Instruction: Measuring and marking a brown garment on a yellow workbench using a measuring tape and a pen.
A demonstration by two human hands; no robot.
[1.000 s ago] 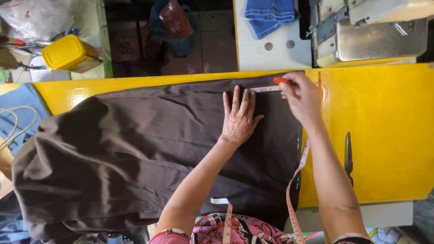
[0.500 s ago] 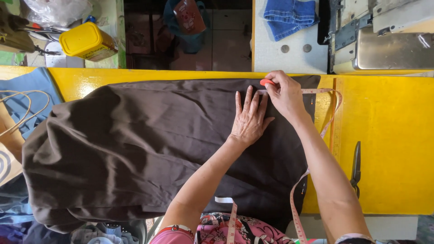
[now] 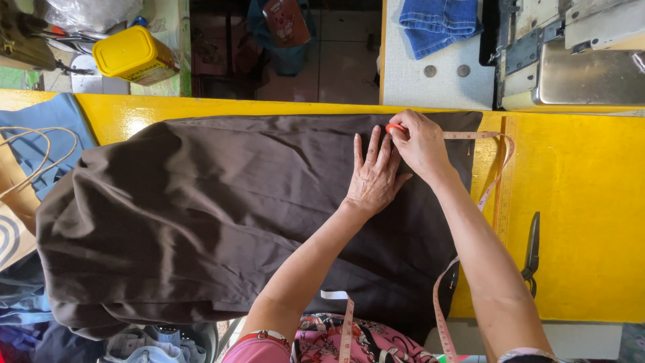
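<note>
Two hands (image 3: 396,165) on brown cloth (image 3: 201,208); yellow table (image 3: 584,222)

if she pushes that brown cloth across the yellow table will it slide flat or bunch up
The dark brown woven cloth would likely bunch: it already lies in soft folds and droops over the glossy yellow table edge. It probably slides easily there, and only the flat left hand seems to pin it.
</note>
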